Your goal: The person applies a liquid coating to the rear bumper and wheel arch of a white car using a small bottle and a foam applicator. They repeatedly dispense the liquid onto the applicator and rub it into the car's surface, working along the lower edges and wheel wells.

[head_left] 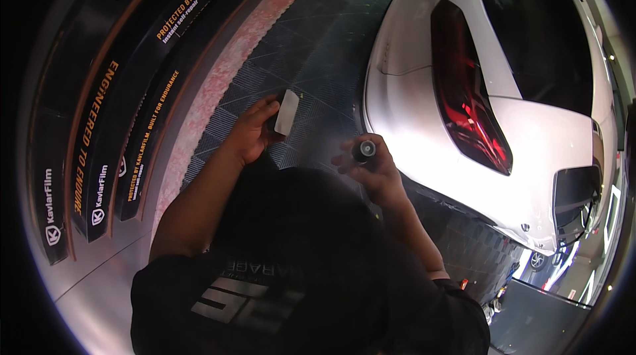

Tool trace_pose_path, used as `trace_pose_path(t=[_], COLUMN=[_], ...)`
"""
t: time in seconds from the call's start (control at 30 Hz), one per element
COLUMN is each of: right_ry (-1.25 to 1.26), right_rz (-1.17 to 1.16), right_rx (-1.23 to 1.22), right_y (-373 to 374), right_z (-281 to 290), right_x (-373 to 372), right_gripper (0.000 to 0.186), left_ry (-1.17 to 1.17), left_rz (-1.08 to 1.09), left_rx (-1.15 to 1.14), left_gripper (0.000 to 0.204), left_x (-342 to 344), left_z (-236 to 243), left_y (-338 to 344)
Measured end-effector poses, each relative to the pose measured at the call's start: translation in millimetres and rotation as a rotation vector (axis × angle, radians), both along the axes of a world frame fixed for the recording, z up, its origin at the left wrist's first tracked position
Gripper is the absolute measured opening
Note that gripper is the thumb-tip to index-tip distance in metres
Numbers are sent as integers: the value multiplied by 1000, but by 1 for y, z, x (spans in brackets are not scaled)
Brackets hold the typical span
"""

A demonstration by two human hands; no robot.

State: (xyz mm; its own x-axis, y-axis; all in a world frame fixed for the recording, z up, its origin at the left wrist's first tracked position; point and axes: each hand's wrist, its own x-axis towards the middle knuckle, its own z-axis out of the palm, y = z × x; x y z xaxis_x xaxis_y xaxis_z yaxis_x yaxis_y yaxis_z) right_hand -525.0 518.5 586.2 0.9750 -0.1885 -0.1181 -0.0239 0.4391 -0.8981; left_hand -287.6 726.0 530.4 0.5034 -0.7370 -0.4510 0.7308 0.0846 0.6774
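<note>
Boxes (126,103) lie left, a car (404,110) stands right, floor (311,50) between. A block (285,115) is in the left hand (252,131), a cylinder (366,149) in the right hand (377,175), nearer the car

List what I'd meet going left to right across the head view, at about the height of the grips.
Black panels, pink strip, left grip, grey-faced block, right grip, red tail light.

Pale-faced block (286,114), dark round bottle (364,151), both held
</note>
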Motion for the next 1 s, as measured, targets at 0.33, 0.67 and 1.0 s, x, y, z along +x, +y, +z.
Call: trace_pose_path(t=[0.33, 0.67, 1.0], right_ry=[44, 52, -124], right_rz=[49, -223, -483], right_rx=[-40, -293, -179], right_y=[-80, -193, -409], right_z=[-24, 13, 0], right_x=[195, 395, 560], right_gripper=[54, 59, 57], left_ry=[95, 7, -508], left_rz=[60, -287, -640], left_rx=[-260, -346, -485], left_gripper=[60, 72, 92], left_x=[183, 405, 554], left_z=[-41, 20, 53], left_y=[-49, -222, -473])
